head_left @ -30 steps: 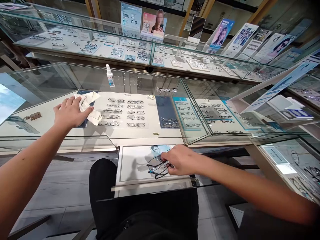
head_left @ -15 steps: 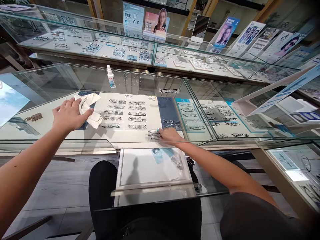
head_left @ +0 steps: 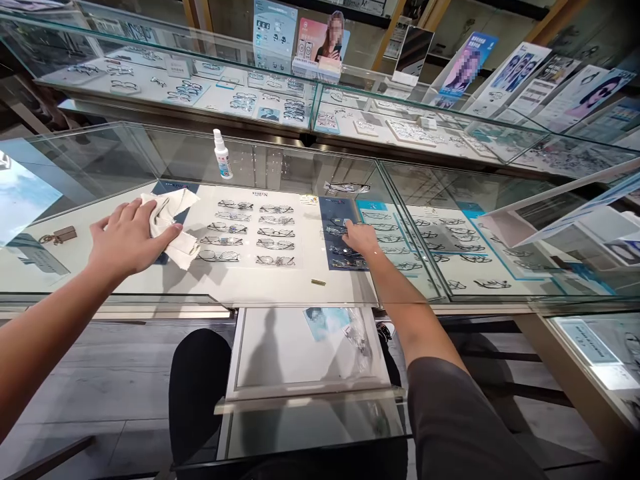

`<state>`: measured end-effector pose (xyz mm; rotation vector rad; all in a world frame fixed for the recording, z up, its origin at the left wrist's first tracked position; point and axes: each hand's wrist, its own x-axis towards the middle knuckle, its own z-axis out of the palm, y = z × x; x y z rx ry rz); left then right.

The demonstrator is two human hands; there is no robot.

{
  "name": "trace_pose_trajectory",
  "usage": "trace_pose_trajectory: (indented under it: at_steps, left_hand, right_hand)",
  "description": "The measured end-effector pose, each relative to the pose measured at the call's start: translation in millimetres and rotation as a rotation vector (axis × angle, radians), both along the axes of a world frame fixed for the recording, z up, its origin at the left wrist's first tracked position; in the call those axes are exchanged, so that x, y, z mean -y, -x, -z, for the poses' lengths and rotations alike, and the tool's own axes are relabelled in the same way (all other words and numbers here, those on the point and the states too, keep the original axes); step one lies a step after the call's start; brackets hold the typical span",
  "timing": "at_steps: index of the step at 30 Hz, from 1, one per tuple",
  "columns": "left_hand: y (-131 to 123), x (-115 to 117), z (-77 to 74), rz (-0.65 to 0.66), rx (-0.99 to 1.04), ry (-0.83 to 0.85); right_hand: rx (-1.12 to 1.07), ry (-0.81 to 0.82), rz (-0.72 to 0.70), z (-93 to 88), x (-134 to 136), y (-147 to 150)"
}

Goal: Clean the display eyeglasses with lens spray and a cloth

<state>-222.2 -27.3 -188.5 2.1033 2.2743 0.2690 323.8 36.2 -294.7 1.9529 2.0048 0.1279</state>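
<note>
My left hand (head_left: 123, 237) is closed on a cream cleaning cloth (head_left: 173, 223), bunched under the thumb and fingers at the left of the glass display counter. Over the dark blue display mat (head_left: 345, 202) is my right hand (head_left: 361, 238), its fingers pinched at a pair of eyeglasses (head_left: 336, 228); the fingers partly cover the frame. More dark-framed glasses (head_left: 347, 262) lie lower on this mat. To its left, two columns of eyeglasses (head_left: 276, 233) rest on a white mat. A small gold-coloured strip (head_left: 319, 282) lies near the case's front edge.
A white spray bottle (head_left: 223, 157) stands on the glass top. Below the counter a drawer (head_left: 280, 360) is pulled out between my legs, holding a card and clear plastic. Sign boards (head_left: 500, 77) line the back counter. A brown tag (head_left: 64, 234) lies far left.
My right hand has moved from the case's front edge up and right to the dark blue mat, carrying the eyeglasses. The gold strip now shows. My left hand stays on the cloth.
</note>
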Motion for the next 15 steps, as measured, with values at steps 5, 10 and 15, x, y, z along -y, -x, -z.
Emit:
trace_pose_trajectory:
  at_steps: [5, 10, 15]
  left_hand:
    - [1.1, 1.2, 1.5, 0.003, 0.003, -0.011]
    - [2.5, 1.8, 3.0, 0.014, 0.006, -0.012]
    - [1.3, 2.6, 1.8, 0.01, 0.004, -0.006]
  right_hand:
    - [0.0, 0.052, -0.01, 21.6, -12.6, -10.7]
    - [-0.005, 0.093, -0.012, 36.2, -23.2, -17.4]
    - [-0.023, 0.081, 0.0, 39.3, -31.6, -22.1]
